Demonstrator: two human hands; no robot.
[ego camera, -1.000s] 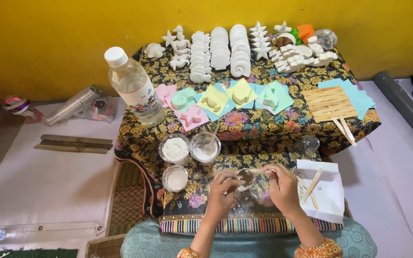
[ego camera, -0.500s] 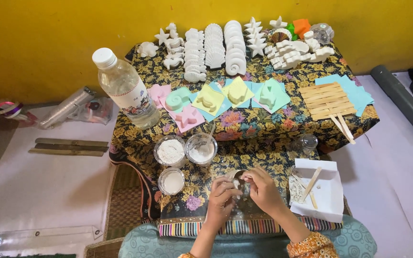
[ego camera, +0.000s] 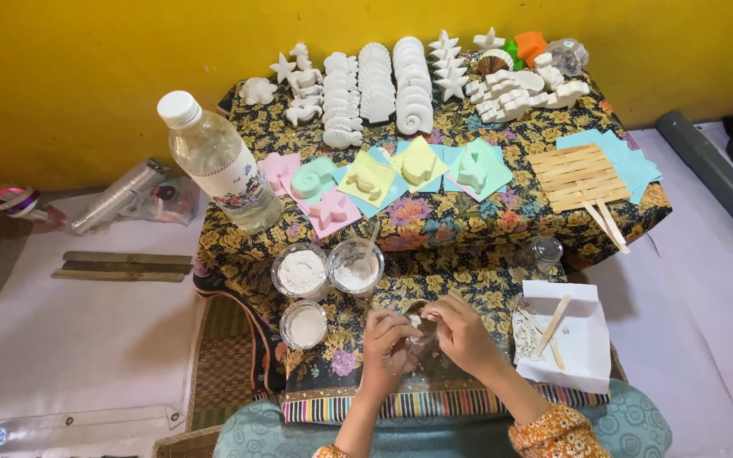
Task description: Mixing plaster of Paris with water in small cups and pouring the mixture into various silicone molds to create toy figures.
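Left hand (ego camera: 386, 343) and right hand (ego camera: 460, 332) both pinch a small cup (ego camera: 418, 326) (contents unclear). Powder cups (ego camera: 303, 271) sit nearby on the surface (ego camera: 434, 225).

A clear plastic water bottle (ego camera: 218, 165) with a white screw cap stands at the left edge of the floral-clothed tabletop (ego camera: 434, 225). A label band (ego camera: 235, 174) wraps its middle, white with a thin red edge and small dark and blue print. On the floor to the left of the tabletop, by the yellow wall, lies a crumpled clear plastic wrapper (ego camera: 125, 197) holding a long, pale roll. No signs or screens are in view.
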